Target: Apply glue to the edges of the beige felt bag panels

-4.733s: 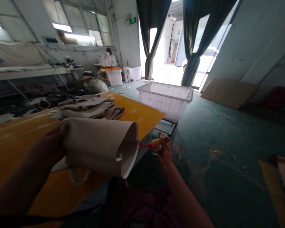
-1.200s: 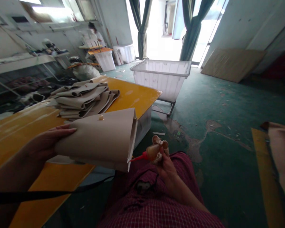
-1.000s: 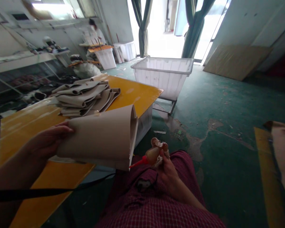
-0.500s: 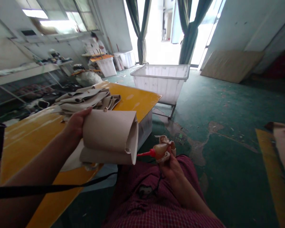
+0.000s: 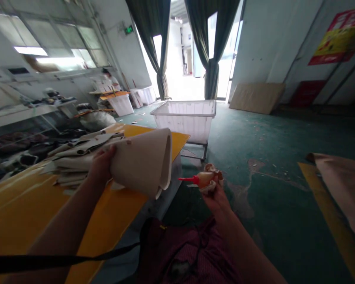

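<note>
My left hand (image 5: 103, 163) is closed on the left end of a folded beige fabric piece (image 5: 142, 161), holding it up above the yellow board (image 5: 118, 213). The piece's right end gapes in a loop. In my right hand (image 5: 217, 197) is a glue bottle (image 5: 205, 179) with a long red nozzle (image 5: 189, 179), a crumpled cloth wrapped around its base. The nozzle points left, apart from the fabric. Behind my left hand lies a pile of similar folded fabric pieces (image 5: 79, 152) on the board.
Beyond the board stands a white plastic bin (image 5: 183, 122) on a metal frame. A person (image 5: 108, 81) is at the far left by another white bin (image 5: 121, 104). Brown sheet material (image 5: 343, 185) lies at right on a yellow surface. Dark curtains (image 5: 162, 51) flank a bright doorway.
My view has tilted up. The fabric piece has turned and its folded lower flap no longer hangs in front. The bottle's nozzle tip has moved away from the fabric's edge.
</note>
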### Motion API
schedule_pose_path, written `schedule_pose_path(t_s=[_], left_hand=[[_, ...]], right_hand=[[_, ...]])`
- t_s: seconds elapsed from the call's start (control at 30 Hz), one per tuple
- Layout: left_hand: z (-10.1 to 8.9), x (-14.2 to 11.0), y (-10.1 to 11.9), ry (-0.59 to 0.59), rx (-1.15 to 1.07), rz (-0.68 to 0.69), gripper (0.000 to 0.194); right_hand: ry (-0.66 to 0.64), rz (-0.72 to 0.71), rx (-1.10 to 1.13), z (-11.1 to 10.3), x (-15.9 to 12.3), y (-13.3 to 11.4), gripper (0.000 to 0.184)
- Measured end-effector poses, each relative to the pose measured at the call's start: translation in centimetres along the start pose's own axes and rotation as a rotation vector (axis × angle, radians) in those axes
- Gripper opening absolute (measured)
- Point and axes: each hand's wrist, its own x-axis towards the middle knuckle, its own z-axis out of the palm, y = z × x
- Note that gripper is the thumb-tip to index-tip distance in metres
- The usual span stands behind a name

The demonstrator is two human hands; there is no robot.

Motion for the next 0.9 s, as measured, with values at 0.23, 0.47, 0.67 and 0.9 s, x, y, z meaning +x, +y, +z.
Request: schedule_pose_path(t_s=[0.23, 0.47, 0.67, 0.9], left_hand=[[-6.6, -2.5, -12.6, 0.084, -0.021, -0.249, 0.067], [-7.4, -3.4, -14.1, 0.105, -0.105, -0.307, 0.082], [-7.6, -3.4, -14.5, 0.122, -0.107, -0.307, 0.078], [-7.7, -3.6, -14.6, 0.121, -0.106, -0.319, 0.077]], right_hand=[[0.079, 0.033, -0.036, -1.1, 0.4, 2.5, 0.033], [0.162, -0.067, -0.15, -2.0, 0.7, 5.2, 0.054], [0.1, -0.106, -0.271, -2.4, 0.6, 5.7, 0.057], [0.134, -0.243, -0.268, -1.5, 1.8, 5.9, 0.071]])
